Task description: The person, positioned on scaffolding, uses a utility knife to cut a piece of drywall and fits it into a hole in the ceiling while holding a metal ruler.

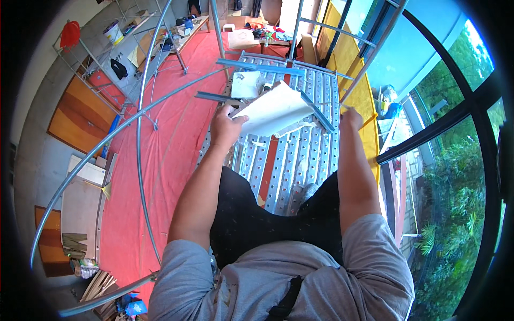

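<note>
As your left grip (227, 126) clasps the left edge of the white, ragged-edged flat board (276, 111), apparently steadying it over the perforated silver metal platform (289, 172), your right grip (350, 119) stands apart, right; its closure cannot be determined.

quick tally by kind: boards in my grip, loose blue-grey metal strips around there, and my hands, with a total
Held board: 1
Loose strips: 3 (far strip, left strip, right strip)
Hands: 2 (left hand, right hand)
Total: 6
</note>
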`<state>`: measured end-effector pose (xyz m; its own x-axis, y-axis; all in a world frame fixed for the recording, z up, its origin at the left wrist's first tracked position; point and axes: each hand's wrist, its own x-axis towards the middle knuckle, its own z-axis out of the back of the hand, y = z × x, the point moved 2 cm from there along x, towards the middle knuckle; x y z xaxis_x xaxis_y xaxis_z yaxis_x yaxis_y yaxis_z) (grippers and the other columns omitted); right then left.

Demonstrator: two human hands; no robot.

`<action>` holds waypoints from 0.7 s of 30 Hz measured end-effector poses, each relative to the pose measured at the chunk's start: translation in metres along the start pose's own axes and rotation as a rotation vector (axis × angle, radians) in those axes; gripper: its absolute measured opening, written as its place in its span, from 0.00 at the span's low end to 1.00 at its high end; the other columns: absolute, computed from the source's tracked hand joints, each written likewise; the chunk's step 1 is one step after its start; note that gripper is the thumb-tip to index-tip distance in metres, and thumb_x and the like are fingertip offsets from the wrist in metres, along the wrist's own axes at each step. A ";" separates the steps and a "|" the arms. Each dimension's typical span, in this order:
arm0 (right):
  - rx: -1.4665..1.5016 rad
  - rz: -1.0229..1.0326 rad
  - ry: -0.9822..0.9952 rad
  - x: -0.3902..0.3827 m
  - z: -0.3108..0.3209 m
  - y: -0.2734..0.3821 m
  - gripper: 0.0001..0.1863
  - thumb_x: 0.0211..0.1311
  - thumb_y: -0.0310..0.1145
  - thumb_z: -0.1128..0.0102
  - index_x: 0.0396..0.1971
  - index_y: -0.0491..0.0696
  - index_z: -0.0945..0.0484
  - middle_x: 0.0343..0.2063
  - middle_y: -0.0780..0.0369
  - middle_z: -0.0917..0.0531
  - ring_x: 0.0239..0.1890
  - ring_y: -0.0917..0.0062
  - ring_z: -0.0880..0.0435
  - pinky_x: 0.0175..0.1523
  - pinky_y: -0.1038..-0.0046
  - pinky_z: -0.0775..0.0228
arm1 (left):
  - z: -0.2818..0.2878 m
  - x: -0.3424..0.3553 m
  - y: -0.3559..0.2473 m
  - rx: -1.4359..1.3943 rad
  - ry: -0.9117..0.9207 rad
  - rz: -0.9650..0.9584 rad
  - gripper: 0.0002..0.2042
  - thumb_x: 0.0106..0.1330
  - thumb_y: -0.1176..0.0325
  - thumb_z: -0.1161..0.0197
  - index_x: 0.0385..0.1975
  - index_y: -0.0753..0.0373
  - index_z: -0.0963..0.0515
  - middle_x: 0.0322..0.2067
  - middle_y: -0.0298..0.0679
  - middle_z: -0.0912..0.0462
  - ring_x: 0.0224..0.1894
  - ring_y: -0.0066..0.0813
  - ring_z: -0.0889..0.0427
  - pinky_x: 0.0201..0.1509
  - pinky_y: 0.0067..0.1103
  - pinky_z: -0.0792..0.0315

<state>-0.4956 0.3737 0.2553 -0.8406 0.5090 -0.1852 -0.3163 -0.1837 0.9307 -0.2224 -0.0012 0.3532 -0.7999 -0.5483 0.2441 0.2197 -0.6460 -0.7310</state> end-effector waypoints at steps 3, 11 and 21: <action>-1.001 0.326 0.037 0.058 0.064 -0.003 0.11 0.63 0.39 0.37 0.38 0.47 0.15 0.33 0.60 0.12 0.34 0.69 0.12 0.32 0.64 0.20 | -0.007 0.010 -0.002 -0.070 -0.021 0.039 0.21 0.52 0.59 0.23 0.38 0.68 0.20 0.39 0.53 0.15 0.43 0.51 0.16 0.47 0.37 0.24; -0.017 0.046 0.794 -0.077 -0.013 0.035 0.51 0.55 0.66 0.33 0.69 0.46 0.37 0.60 0.53 0.25 0.57 0.56 0.25 0.52 0.42 0.31 | -0.015 0.026 0.027 -0.793 -0.062 0.301 0.15 0.58 0.69 0.25 0.39 0.70 0.20 0.36 0.44 0.13 0.34 0.30 0.15 0.39 0.25 0.24; 0.243 0.151 0.684 -0.039 -0.081 0.094 0.36 0.68 0.57 0.39 0.54 0.35 0.26 0.40 0.55 0.16 0.42 0.72 0.18 0.50 0.70 0.26 | -0.072 0.123 0.025 -0.104 0.098 0.122 0.23 0.73 0.49 0.43 0.47 0.67 0.19 0.36 0.45 0.13 0.40 0.29 0.14 0.43 0.27 0.23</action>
<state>-0.5285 0.2686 0.3248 -0.9785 -0.1590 -0.1313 -0.1364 0.0217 0.9904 -0.3555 -0.0461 0.3191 -0.8226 -0.5615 0.0899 0.2636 -0.5165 -0.8147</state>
